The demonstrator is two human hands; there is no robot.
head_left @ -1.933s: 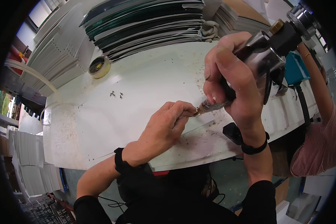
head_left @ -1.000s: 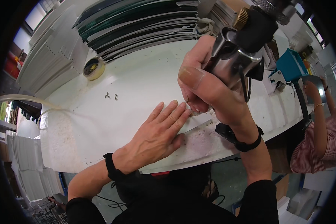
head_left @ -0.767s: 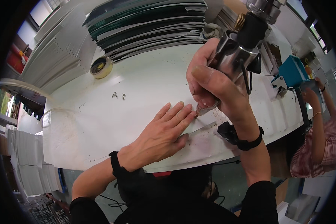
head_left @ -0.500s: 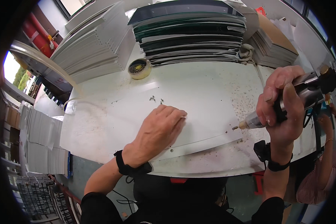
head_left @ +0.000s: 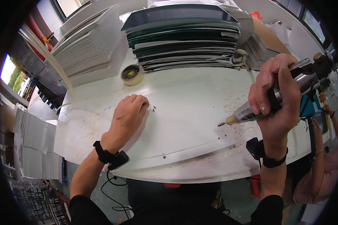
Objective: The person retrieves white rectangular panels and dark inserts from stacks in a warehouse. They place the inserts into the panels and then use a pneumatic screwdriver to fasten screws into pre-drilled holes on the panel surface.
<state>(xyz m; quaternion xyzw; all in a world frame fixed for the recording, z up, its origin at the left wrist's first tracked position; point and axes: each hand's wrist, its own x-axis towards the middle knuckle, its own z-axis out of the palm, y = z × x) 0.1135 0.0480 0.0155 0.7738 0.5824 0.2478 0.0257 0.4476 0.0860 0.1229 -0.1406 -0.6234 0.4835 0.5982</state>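
Observation:
My left hand (head_left: 129,116) is over the left half of a thin white sheet (head_left: 187,123), its fingers pinched together; whatever they hold is hidden. Right by its fingertips stand small silver screws (head_left: 154,108). My right hand (head_left: 279,95) is wrapped round a silver pistol-shaped power screwdriver (head_left: 246,113), whose bit (head_left: 222,124) points left, just above the sheet's right part. Near the bit lie small dark bits of hardware (head_left: 219,138). A round fastener or hole (head_left: 164,157) marks the strip along the sheet's near edge.
A round tub of small hardware (head_left: 132,74) stands behind my left hand. Stacked dark and white panels (head_left: 184,45) line the back, with white panels (head_left: 86,52) at left. A pale hose (head_left: 50,58) curves down at left. Another person's arm (head_left: 316,157) is at far right.
My left hand has moved left and away from me, over to the small screws. The screwdriver in my right hand has shifted slightly left. The whole view has also shifted a little.

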